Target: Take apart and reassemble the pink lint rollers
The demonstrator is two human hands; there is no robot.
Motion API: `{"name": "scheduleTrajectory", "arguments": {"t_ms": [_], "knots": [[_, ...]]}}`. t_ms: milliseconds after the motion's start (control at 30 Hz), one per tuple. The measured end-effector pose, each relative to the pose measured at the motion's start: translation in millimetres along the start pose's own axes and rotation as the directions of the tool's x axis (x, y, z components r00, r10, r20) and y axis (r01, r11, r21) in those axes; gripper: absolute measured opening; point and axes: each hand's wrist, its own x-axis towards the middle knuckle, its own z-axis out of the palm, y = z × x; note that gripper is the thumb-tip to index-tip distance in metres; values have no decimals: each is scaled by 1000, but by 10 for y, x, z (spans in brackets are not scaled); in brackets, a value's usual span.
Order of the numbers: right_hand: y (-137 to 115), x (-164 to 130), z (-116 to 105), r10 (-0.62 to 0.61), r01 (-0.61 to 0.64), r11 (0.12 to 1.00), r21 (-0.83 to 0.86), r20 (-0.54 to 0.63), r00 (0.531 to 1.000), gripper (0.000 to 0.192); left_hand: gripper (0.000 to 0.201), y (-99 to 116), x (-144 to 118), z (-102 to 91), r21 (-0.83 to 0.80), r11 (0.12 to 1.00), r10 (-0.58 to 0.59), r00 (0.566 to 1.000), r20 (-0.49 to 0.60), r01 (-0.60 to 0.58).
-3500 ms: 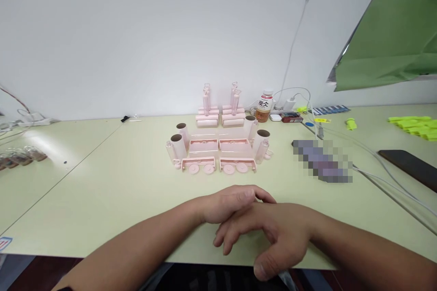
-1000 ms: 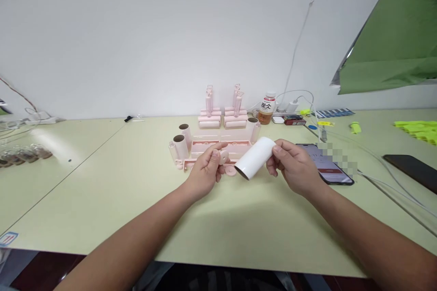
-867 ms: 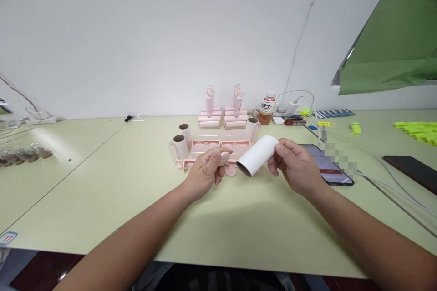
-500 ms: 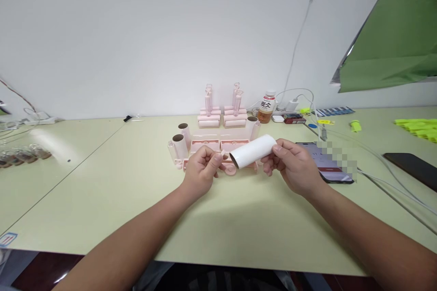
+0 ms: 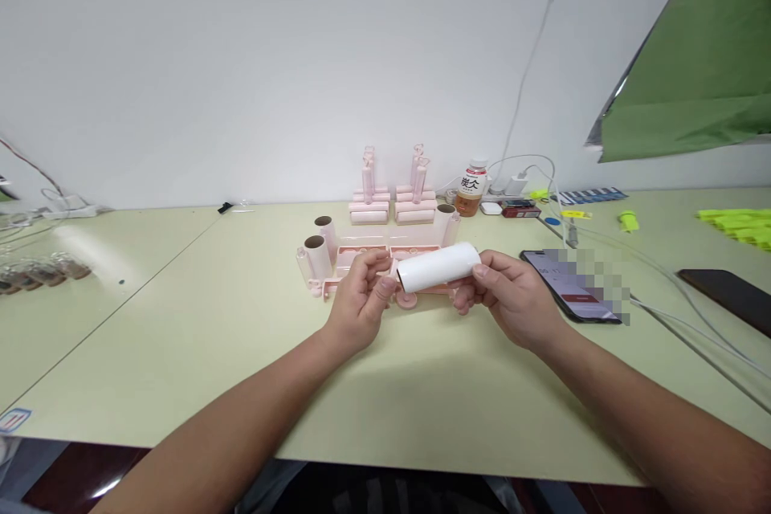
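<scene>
- Both hands raised above the table [image 5: 181, 321]: our right hand [image 5: 511, 301] grips the white roll [image 5: 438, 267] by its far end, held level.
- Our left hand [image 5: 360, 299] pinches a small pink end cap [image 5: 394, 274] against the roll's open near end.
- Cap seems partly seated; we cannot tell if it is fully in.
- Remaining: pink parts [image 5: 385, 245] and upright tubes [image 5: 317, 254] lie unassembled behind; phone [image 5: 563, 285] to the right.

Bottle [image 5: 467, 192] at back of surface [image 5: 181, 313], nr wall. Phone [image 5: 569, 285] at right, 2nd dark phone [image 5: 726, 289] further right. Green sheet [image 5: 692, 88] top right; yellow bits [image 5: 738, 223] beneath.
</scene>
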Motion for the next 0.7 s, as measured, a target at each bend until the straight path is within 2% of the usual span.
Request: {"name": "scheduleTrajectory", "arguments": {"t_ms": [333,567,700], "knots": [[12,-5,-16,3,-3,1000,-1,7,1000,31,45,-16,8,-7,4,1000,18,1000,11,-18],[31,-17,-20,1,0,1000,-1,26,1000,29,49,30,-2,-19,74,997,13,998,66,-17],[36,-14,-25,1,0,1000,-21,54,999,29,48,13,4,-29,106,994,13,999,45,-18]]}}
